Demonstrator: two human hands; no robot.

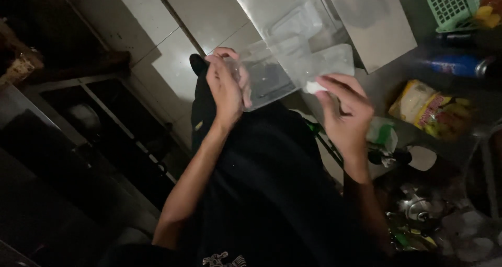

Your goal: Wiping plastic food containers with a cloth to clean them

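I look straight down over a dark shirt [272, 194] at both hands, held well apart at chest level. My left hand [226, 84] is curled tight around the near edge of a clear plastic container [266, 76], thumb and fingers pinching its rim so the box hangs tilted in the air above the floor. My right hand [346, 110] is partly closed, its fingertips pinched on a small white wad [312, 87], perhaps cloth or tissue, which touches the container's right side.

The room is dim. Below the container lies a floor of large pale tiles [172, 63] with dark grout lines. Beyond the hands a shiny metal sheet or lid [371, 21] catches the light; I cannot tell exactly what it belongs to. To the left stands a dark metal rack [104, 120] with open shelves, and something round and pale sits inside it, too murky to name.

To the right runs a dark counter [418, 68]. On it sit a green plastic basket [452, 6] at the top corner, a blue bottle [455, 64] lying on its side, and a yellow and white snack packet [431, 109]. Nearer me, a green and white bottle [384, 134] stands just beside my right wrist, and lower down a jumble of metal pots and crumpled plastic [434, 220] fills the corner.
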